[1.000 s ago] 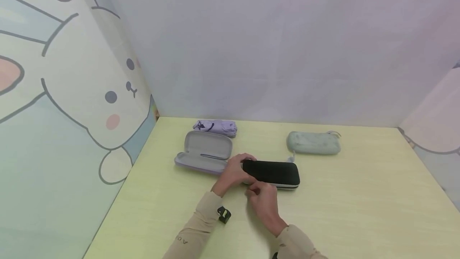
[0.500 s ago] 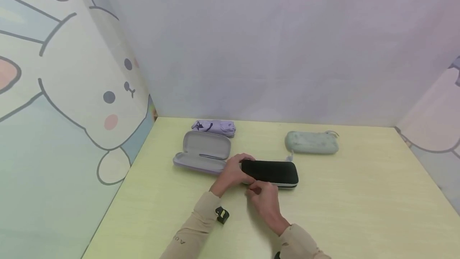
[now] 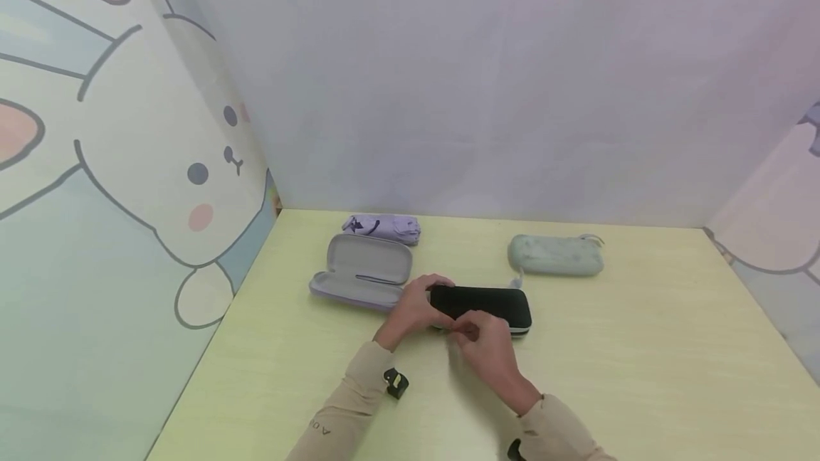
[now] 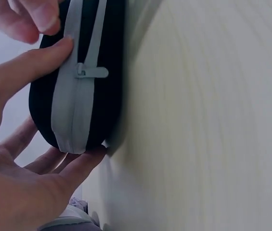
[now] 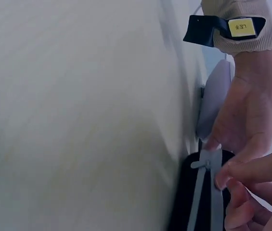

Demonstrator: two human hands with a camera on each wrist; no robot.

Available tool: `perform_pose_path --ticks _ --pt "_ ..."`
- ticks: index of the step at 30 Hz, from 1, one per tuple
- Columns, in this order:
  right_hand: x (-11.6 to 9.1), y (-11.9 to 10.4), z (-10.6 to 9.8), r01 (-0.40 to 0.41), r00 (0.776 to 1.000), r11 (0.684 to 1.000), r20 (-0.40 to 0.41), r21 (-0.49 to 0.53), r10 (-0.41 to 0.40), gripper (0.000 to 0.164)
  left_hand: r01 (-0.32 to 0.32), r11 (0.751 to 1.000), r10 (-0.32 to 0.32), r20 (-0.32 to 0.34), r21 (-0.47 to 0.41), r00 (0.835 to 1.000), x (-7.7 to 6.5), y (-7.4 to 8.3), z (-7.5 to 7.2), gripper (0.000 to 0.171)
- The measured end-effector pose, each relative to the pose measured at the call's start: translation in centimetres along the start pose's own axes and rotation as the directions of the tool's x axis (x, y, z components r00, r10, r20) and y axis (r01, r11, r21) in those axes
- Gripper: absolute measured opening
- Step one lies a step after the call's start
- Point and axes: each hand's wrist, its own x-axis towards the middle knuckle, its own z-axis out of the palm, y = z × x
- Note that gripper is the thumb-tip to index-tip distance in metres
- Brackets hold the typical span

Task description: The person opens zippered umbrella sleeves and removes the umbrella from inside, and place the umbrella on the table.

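the black case (image 3: 477,299) lies on the tabletop (image 3: 647,347), long axis left to right, its left end pinched in the grip of the left hand (image 3: 415,309); the right hand (image 3: 488,347), fingers curled, is near the zip pull (image 4: 95,72), whether pinching anything i cannot tell.

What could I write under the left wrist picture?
Left hand grips a black zip case, its gray zipper partly open, right hand close by.
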Motion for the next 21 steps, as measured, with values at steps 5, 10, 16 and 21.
perform_pose_path --ticks 5,10,16,21 --pt "0.6 0.4 -1.9 0.108 0.992 0.986 -0.051 -0.130 -0.116 0.023 0.001 1.000 0.000 0.003 -0.016 1.000 -0.2 -0.1 0.1 0.067" --pt "1.3 1.4 -3.3 0.146 0.988 0.972 -0.030 -0.185 -0.154 0.032 0.028 0.999 -0.028 0.001 -0.019 1.000 -0.4 0.0 0.2 0.067" --pt "1.9 2.8 -4.7 0.144 0.989 0.954 0.074 -0.262 -0.129 0.041 0.005 1.000 -0.005 -0.010 -0.018 1.000 -0.6 0.0 0.2 0.065" --pt "2.5 3.7 -5.6 0.143 0.977 0.948 0.191 -0.283 -0.091 0.043 -0.048 0.999 0.048 -0.018 0.004 0.999 -1.0 -0.2 0.3 0.065"
